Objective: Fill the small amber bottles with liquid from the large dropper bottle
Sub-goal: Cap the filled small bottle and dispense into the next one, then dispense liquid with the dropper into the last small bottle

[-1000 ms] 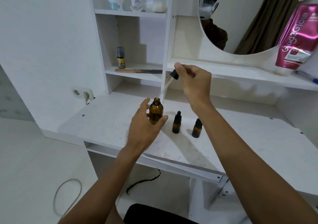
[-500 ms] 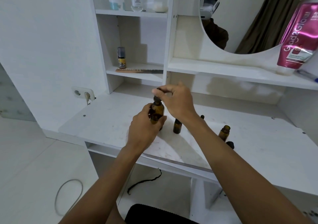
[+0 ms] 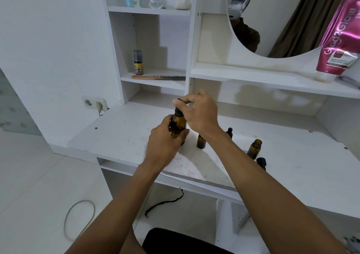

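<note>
My left hand (image 3: 163, 142) grips the large amber dropper bottle (image 3: 178, 126) upright just above the white desk (image 3: 124, 134). Pinching the black dropper cap (image 3: 178, 108) that sits on the bottle's neck is my right hand (image 3: 198, 113). To the right stand small amber bottles: one (image 3: 201, 141) partly behind my right forearm, one with a black cap (image 3: 229, 132) farther back, and an uncapped one (image 3: 254, 148) near the front. A loose black cap (image 3: 261, 163) lies beside the uncapped bottle.
A comb (image 3: 157, 77) and a small yellow-labelled bottle (image 3: 138, 62) sit on the lower shelf. A pink tube (image 3: 339, 41) stands on the right shelf under the round mirror (image 3: 282, 19). A wall socket (image 3: 95, 103) is at left. Cables lie on the floor.
My right hand brought the dropper down from above and set its pipette into the large bottle; the cap now sits on the neck. The view shifted, revealing the uncapped small bottle.
</note>
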